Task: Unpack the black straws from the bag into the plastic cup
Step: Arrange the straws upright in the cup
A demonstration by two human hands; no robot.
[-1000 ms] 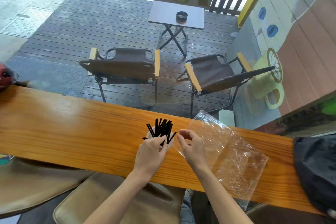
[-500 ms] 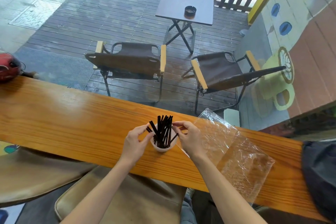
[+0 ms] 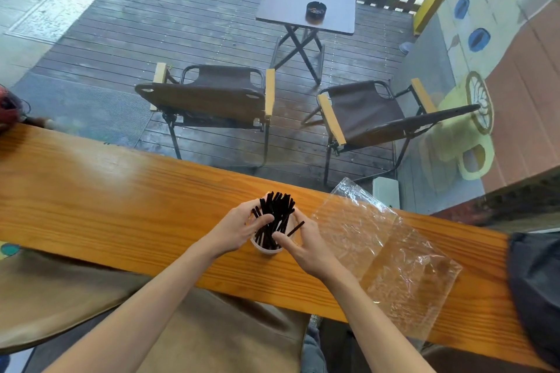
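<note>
We're cupping the cup (image 3: 266, 247) w/ both hands on the counter (image 3: 121, 206). Straws (image 3: 277, 215) are standing bunched inside it. Our left hand (image 3: 239, 230) is wrapping fingers round the straws; our right hand (image 3: 306, 244) is pinching the bunch from the other side, one straw poking out. Bag (image 3: 385, 254) is lying flat just right of the cup.

We see bright, even daylight from twelve o'clock. A pale glare patch sits on the wooden counter (image 3: 127, 191) toward nine o'clock, and highlights sparkle on the clear plastic bag (image 3: 391, 254). Shadows are soft. The wide lens bends straight lines at the edges; the corners look smeared and soft.
</note>
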